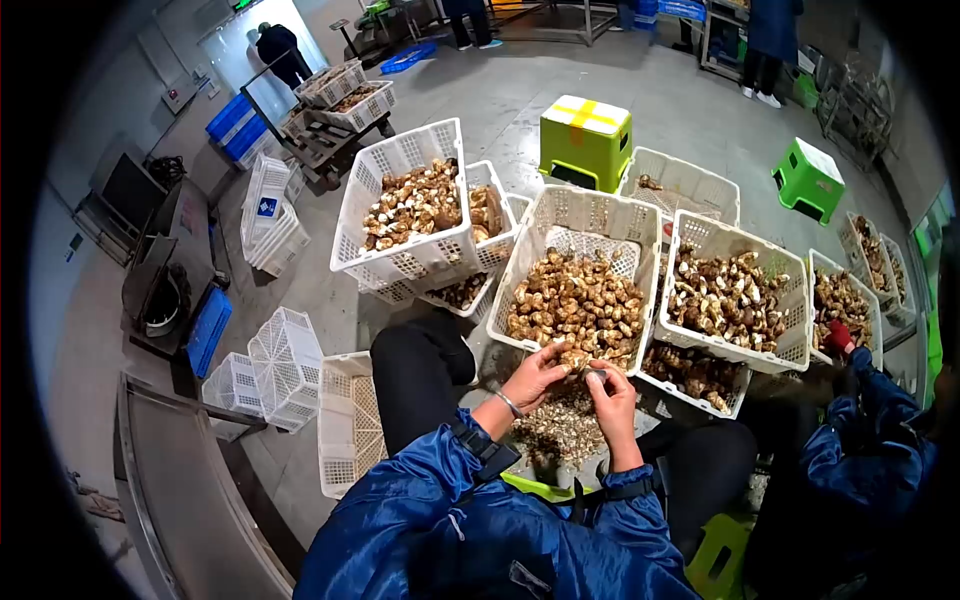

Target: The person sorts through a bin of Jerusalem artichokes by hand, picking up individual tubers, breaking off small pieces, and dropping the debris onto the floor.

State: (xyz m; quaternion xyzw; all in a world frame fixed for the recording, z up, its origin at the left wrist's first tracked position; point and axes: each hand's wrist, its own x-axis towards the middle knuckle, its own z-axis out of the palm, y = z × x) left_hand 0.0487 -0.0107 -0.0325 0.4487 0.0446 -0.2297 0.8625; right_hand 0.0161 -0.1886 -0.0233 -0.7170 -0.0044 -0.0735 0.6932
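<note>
My left hand (pixel 538 378) is closed around a small brown-and-cream mushroom (pixel 574 358), pinched between thumb and fingers. My right hand (pixel 612 402) is closed close beside it, with a small greyish thing (pixel 597 375) at its fingertips, too small to name. Both hands are over the near edge of a white perforated crate (pixel 506 300) that holds a heap of brown mushrooms (pixel 575 300). Below the hands, pale trimmings (pixel 558 428) lie in a pile between my knees.
Another crate of mushrooms (pixel 735 300) stands at right, stacked on a lower one. More filled crates (pixel 400 258) are at left. A green stool (pixel 585 140) stands behind the middle crate. At far right, a co-worker's red-gloved hand (pixel 838 338) reaches into a crate. Nested crates (pixel 285 365) sit left.
</note>
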